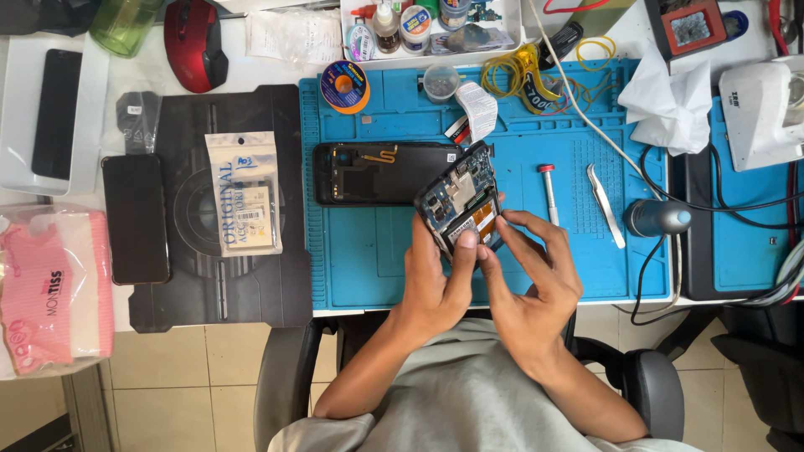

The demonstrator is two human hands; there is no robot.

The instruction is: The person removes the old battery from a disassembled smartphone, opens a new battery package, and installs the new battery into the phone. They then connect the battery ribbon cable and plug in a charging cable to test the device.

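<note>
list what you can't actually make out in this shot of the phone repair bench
All in the head view:
- Lower part of the opened phone: covered by the left hand and right hand.
- Its small board parts: too small to identify.
- White device at right: cut off by the frame edge.
- Bottles in the white tray: cut off by the top edge.

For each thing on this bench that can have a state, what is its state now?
opened phone: back off, circuit board bare, held tilted above the mat
left hand: gripping the phone
right hand: fingers on the phone's lower part
back cover: detached, lying inside up
black phone: flat, screen dark
tweezers: lying unused
screwdriver: lying unused
</note>
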